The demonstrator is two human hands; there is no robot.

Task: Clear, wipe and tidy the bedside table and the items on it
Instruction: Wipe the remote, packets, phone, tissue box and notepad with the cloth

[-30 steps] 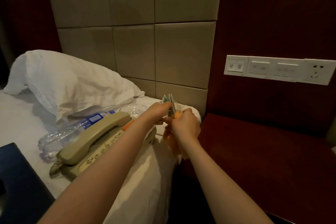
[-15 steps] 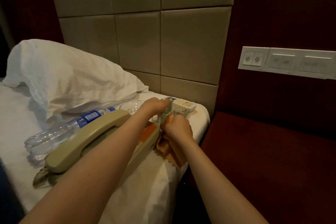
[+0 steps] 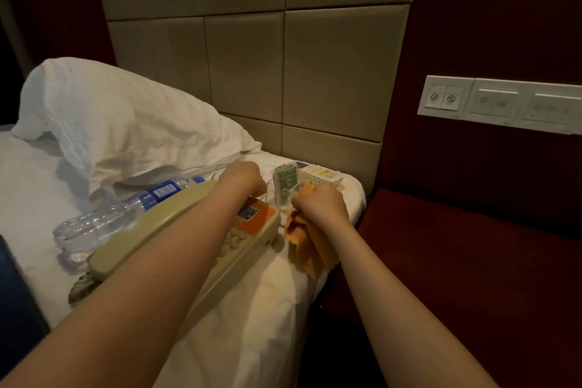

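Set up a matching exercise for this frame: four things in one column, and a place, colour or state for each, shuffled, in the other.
1 water bottle
2 orange cloth
3 telephone
4 switch panel

A fixed to the dark wall
B beige, bearing an orange label
C lying on its side beside the pillow
D gripped by the right hand

Pairs: 1-C, 2-D, 3-B, 4-A

Both bare forearms stretch forward with the wrists near each other, the left hand (image 3: 244, 178) knuckles-up with fingers curled under, whatever they grasp hidden, the right hand (image 3: 321, 206) just beside it, fisted round an orange cloth (image 3: 307, 246).
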